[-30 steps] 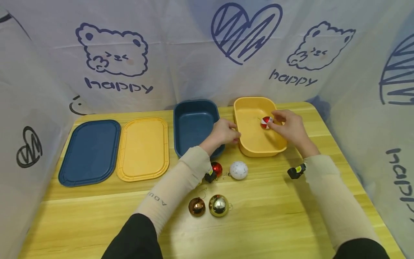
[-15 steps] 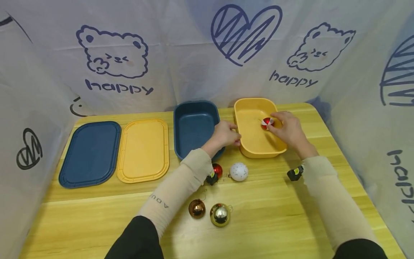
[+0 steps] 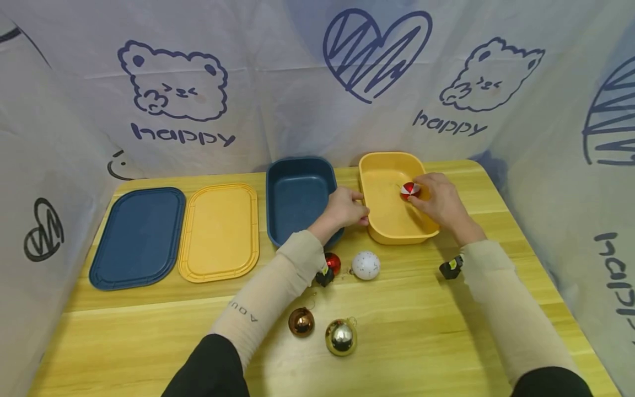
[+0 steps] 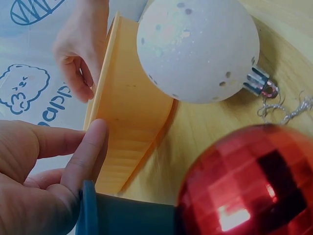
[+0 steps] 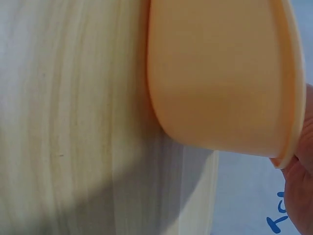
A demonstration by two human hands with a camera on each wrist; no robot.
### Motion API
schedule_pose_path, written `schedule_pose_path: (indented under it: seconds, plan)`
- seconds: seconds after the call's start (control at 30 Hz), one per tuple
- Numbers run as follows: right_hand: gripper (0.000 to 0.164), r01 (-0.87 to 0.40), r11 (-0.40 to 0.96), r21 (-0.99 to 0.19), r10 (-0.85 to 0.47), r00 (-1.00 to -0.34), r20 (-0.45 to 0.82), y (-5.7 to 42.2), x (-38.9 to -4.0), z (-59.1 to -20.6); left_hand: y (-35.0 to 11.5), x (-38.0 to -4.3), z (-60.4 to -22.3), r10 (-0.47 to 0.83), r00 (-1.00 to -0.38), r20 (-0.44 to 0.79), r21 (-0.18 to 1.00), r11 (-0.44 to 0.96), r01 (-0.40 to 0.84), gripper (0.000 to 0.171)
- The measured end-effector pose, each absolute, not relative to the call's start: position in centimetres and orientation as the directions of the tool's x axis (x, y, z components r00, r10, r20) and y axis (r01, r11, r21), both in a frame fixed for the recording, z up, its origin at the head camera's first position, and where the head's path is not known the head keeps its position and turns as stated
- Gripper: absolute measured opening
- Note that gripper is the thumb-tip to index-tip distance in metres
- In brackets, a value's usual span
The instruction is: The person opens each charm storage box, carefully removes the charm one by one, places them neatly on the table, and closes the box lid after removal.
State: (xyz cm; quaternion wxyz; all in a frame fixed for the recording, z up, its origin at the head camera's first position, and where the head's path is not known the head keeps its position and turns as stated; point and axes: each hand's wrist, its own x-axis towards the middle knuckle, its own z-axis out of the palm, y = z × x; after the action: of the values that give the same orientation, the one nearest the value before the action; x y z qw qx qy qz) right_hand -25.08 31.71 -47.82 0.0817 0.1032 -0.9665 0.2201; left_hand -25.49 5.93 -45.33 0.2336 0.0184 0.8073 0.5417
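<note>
Now the two hands are apart, one on each side of the yellow box (image 3: 392,223). The left hand (image 3: 343,208) has its finger and thumb on the rim, holding it at the box's 9 o'clock side. The right hand (image 3: 441,201) reaches in over the 3 o'clock side and pinches the red and white ball (image 3: 410,191) between thumb and finger. That ball is in the yellow box, a bit toward 2 o'clock from the middle. I cannot tell if it touches the bottom.

The blue box (image 3: 297,204) sits at 9 o'clock from the yellow one, and the left hand's wrist crosses over its edge. At 7 o'clock from the yellow box is the white ball (image 3: 365,265), with dark spots and a silver cap. Just beside it, at 9 o'clock, is the shiny red ball (image 3: 334,263). At 7 o'clock from the red one is the brown ball (image 3: 301,322), and the gold ball (image 3: 341,337) is near that, between 3 and 4 o'clock.

Far over at 9 o'clock, the flat yellow lid (image 3: 218,231) and the flat blue lid (image 3: 139,237) lie side by side on the wooden table (image 3: 421,336). At 12 o'clock hangs a pale cloth (image 3: 288,110) with bears and a heart.
</note>
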Motion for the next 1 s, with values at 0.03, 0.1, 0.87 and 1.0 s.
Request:
schedule_pose_path:
  seconds: [0.03,0.1,0.87,1.0]
  plan:
    - [0.044,-0.242,0.883,-0.402,-0.17,-0.963,0.207,31.68,-25.14,-47.93,5.9,-25.51,-45.35,0.284,-0.889,-0.359,0.882,0.415,-0.223,0.047]
    - [0.042,-0.253,0.885,-0.39,-0.181,-0.96,0.212,31.61,-25.25,-48.09,5.85,-25.53,-45.39,0.287,-0.888,-0.36,0.881,0.418,-0.222,0.048]
    - [0.045,-0.191,0.939,-0.286,-0.167,-0.98,0.106,31.27,-25.93,-48.4,5.75,-25.39,-45.41,0.296,-0.888,-0.353,0.89,0.4,-0.22,0.049]
    - [0.048,-0.184,0.934,-0.307,-0.156,-0.981,0.113,31.02,-25.63,-48.16,5.7,-25.45,-45.38,0.297,-0.888,-0.352,0.888,0.407,-0.216,0.049]
